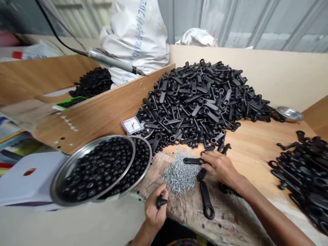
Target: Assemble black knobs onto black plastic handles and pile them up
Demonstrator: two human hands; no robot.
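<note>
My left hand (154, 209) is closed around a small black round piece (161, 202) at the table's front edge. My right hand (219, 167) rests on the wooden table (252, 153), its fingers pinching a black plastic lever part (192, 160) beside a heap of small silver screws (179, 174). Another black lever part (206, 200) lies flat just in front of that hand. Behind it rises a big pile of the same black parts (202, 99).
Two steel bowls (77, 164) full of small black round pieces sit at the left. A second heap of black parts (304, 171) lies at the right, and a small steel dish (290, 112) at the back right. A powered screwdriver (112, 61) hangs over the wooden partition.
</note>
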